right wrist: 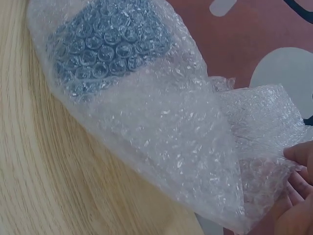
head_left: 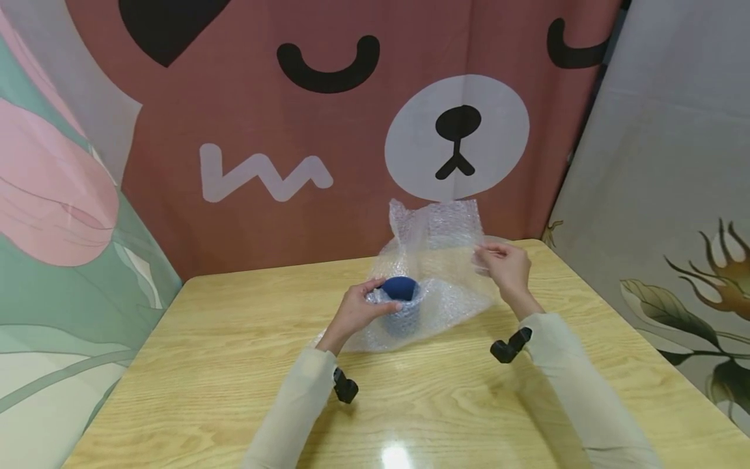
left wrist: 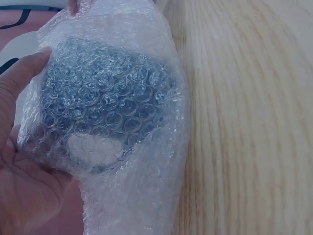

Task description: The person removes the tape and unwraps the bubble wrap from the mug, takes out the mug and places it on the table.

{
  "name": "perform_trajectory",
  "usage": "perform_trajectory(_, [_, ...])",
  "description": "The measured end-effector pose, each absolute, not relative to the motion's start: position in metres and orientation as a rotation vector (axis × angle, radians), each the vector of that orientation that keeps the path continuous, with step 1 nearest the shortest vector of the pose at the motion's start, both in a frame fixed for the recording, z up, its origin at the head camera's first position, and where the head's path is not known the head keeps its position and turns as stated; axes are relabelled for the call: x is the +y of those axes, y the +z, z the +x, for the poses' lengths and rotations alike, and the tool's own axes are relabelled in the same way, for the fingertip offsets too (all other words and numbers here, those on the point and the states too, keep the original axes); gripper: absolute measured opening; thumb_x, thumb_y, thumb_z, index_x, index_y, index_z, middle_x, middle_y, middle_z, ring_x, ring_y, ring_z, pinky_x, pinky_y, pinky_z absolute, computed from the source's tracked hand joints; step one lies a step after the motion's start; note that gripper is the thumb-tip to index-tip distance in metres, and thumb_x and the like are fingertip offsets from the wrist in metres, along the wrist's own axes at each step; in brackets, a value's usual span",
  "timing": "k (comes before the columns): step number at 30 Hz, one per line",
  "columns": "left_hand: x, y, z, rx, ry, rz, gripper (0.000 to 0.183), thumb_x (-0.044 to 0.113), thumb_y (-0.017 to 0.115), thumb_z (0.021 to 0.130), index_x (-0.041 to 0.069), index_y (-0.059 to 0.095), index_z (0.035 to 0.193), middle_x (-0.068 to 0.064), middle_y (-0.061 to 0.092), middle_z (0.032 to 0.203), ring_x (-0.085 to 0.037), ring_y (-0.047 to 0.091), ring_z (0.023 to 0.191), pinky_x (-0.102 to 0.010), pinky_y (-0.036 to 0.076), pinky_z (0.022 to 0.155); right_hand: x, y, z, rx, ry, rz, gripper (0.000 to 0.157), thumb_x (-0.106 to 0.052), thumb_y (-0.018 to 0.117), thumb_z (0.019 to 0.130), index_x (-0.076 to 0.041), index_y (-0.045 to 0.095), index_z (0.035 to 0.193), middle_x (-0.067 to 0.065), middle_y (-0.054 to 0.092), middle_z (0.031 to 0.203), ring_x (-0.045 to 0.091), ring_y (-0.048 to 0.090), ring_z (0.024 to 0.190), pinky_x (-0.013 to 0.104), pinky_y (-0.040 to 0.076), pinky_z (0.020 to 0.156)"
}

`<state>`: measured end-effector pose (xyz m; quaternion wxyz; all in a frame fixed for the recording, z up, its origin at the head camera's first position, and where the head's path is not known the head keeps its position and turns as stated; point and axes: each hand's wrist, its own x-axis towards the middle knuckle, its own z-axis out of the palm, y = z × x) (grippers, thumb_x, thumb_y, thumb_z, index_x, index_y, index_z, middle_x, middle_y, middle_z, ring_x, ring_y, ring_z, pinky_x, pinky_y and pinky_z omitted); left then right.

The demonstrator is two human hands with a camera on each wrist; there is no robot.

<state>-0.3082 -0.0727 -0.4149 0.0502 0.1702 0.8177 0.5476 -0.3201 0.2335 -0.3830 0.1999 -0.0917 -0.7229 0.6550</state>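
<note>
A dark blue cup (head_left: 400, 288) stands on the table, partly wrapped in clear bubble wrap (head_left: 457, 305). My left hand (head_left: 359, 309) grips the cup near its rim, thumb on the near side and fingers around the left. Through the bubbles, the left wrist view shows the cup's blue wall (left wrist: 105, 83) and a pale round patch at its lower end. Off to the right, my right hand (head_left: 507, 268) pinches the edge of the sheet and holds it raised. In the right wrist view the sheet (right wrist: 166, 132) stretches from the cup to those fingertips.
Beneath everything lies a light wood-grain table (head_left: 234, 352). A brown curtain (head_left: 258, 228) with a cartoon bear face hangs along its back edge. Patterned cloths hang at the left and right sides. The sheet's loose upper end (head_left: 451, 221) stands up against the curtain.
</note>
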Motion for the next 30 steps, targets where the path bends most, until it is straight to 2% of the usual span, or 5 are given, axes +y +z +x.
perform_trajectory(8, [-0.074,-0.414,-0.308,2.484,1.683,0.520,0.073,0.035,0.085,0.075,0.011,0.056,0.138,-0.005,0.047,0.144,-0.024,0.034,0.137,-0.043,0.034,0.108,0.244,-0.390,-0.320,-2.032,1.875,-0.346,0.034,-0.016,0.071,0.090,0.007,0.065,0.115,-0.006,0.068,0.076,0.005,0.067,0.068,0.024,0.056,0.065])
perform_trajectory(16, [-0.073,-0.415,-0.310,2.475,1.675,0.519,0.073,0.035,0.085,0.075,0.011,0.056,0.138,-0.005,0.047,0.144,-0.023,0.035,0.136,-0.042,0.034,0.108,0.257,-0.400,-0.321,-2.017,1.931,-0.457,0.028,-0.016,0.072,0.089,0.003,0.067,0.109,-0.009,0.066,0.072,0.002,0.063,0.063,0.019,0.055,0.060])
perform_trajectory(22, [-0.072,-0.414,-0.311,2.487,1.640,0.508,0.073,0.036,0.085,0.075,0.013,0.056,0.138,-0.006,0.046,0.145,-0.024,0.035,0.137,-0.043,0.034,0.108,0.268,-0.408,-0.320,-2.046,1.971,-0.594,0.026,-0.022,0.072,0.089,-0.005,0.067,0.109,-0.007,0.061,0.086,0.003,0.058,0.071,0.016,0.053,0.063])
perform_trajectory(24, [-0.073,-0.414,-0.311,2.495,1.633,0.501,0.072,0.036,0.085,0.075,0.013,0.056,0.138,-0.006,0.045,0.146,-0.024,0.034,0.137,-0.043,0.034,0.108,0.269,-0.410,-0.319,-2.059,1.982,-0.611,0.030,-0.023,0.071,0.090,-0.004,0.065,0.112,-0.005,0.060,0.091,0.005,0.057,0.075,0.016,0.053,0.066])
perform_trajectory(30, [-0.075,-0.414,-0.312,2.501,1.617,0.487,0.074,0.039,0.085,0.075,0.013,0.056,0.138,-0.005,0.046,0.145,-0.024,0.034,0.137,-0.044,0.033,0.108,0.271,-0.422,-0.320,-2.031,1.975,-0.654,0.029,-0.018,0.073,0.088,-0.001,0.067,0.110,-0.003,0.062,0.088,0.005,0.058,0.074,0.017,0.053,0.066])
